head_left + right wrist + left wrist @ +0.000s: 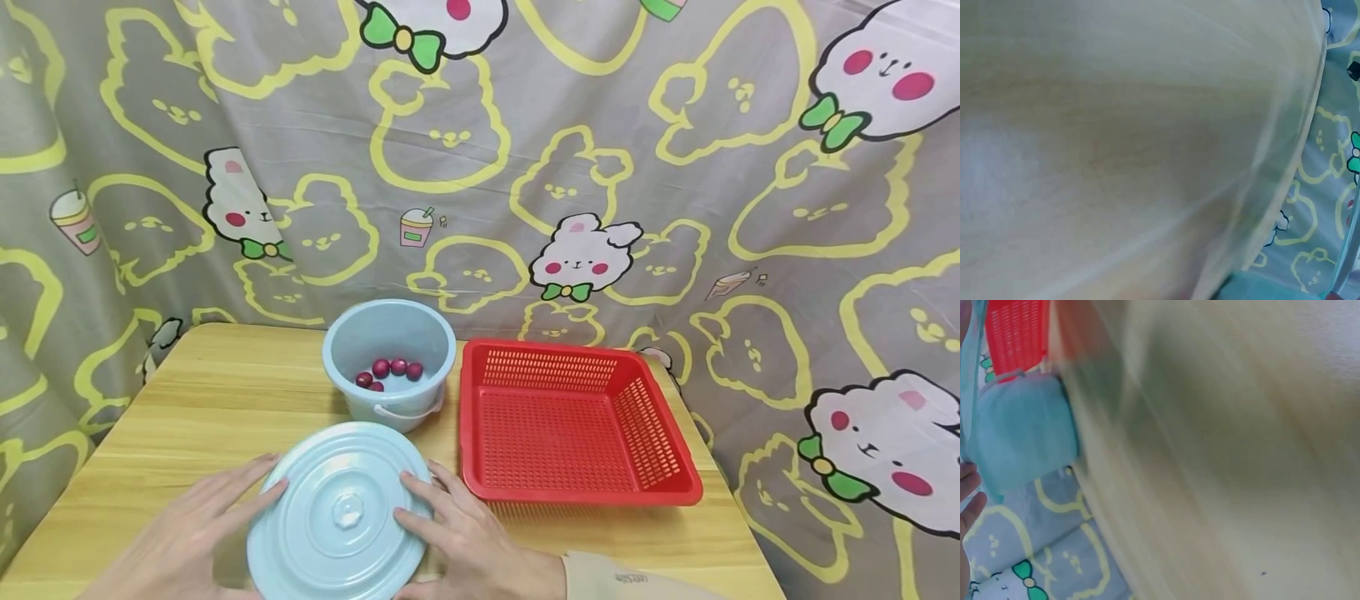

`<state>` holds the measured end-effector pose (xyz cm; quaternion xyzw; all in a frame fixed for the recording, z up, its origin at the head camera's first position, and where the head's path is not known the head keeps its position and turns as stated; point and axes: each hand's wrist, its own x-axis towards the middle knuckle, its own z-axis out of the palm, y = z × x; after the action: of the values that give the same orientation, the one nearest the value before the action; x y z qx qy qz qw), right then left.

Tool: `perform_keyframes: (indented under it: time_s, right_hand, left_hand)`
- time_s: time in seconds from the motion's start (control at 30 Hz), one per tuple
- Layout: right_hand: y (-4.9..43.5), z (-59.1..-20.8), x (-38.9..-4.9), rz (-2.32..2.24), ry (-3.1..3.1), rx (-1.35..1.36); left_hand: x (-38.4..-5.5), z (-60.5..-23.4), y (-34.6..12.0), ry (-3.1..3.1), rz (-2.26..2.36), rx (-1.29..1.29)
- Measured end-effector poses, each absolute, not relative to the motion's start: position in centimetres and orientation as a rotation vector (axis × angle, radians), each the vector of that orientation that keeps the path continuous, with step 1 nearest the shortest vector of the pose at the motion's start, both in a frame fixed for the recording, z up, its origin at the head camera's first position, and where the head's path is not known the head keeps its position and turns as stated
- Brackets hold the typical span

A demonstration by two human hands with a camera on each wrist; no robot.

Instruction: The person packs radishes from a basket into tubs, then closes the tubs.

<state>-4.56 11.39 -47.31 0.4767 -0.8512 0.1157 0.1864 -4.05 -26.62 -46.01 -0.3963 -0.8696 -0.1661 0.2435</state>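
Observation:
Both hands hold a round light-blue lid (315,517) by its rim, in front of a light-blue bucket (438,367). My left hand (187,525) grips the lid's left side, fingertips on its upper face. On the opposite side my right hand (476,533) grips the rim, with fingers spread over the top. The lid is tilted, its round knob facing the head camera. Inside the uncovered bucket lie several small dark-red round fruits (381,367). In the left wrist view, fingertips (969,487) meet the lid's edge beside the bucket (1025,434).
A red perforated plastic basket (555,492) stands to the right of the bucket, with nothing in it. The wooden table (247,375) carries everything. Behind it hangs a grey curtain (480,200) with yellow outlines and white rabbits.

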Motion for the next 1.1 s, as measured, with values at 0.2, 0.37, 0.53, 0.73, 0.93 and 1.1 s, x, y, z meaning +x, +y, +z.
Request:
perform_keyframes:
  time_s: [0.2,0.37,0.53,0.73,0.93,1.1]
  right_hand:
    - [11.5,-46.0,-4.7,0.340,-2.305,1.322]
    - [11.6,-44.6,-5.4,0.373,-2.231,1.310]
    - [11.8,-43.5,-6.5,0.382,-2.191,1.325]
    - [12.5,-42.1,-7.9,0.351,-2.200,1.346]
    - [12.9,-41.0,-9.4,0.373,-2.218,1.360]
    - [13.2,-40.2,-10.6,0.383,-2.283,1.353]
  left_hand:
    - [-4.3,-44.6,-26.4,-2.300,-0.428,-1.116]
    - [-4.2,-43.0,-25.8,-2.343,-0.386,-1.037]
    - [-4.9,-42.2,-25.5,-2.325,-0.372,-1.031]
    - [-6.3,-41.8,-24.9,-2.239,-0.395,-1.041]
    - [-7.7,-41.2,-24.6,-2.245,-0.408,-1.034]
    - [-9.1,-40.9,-24.2,-2.222,-0.431,-1.035]
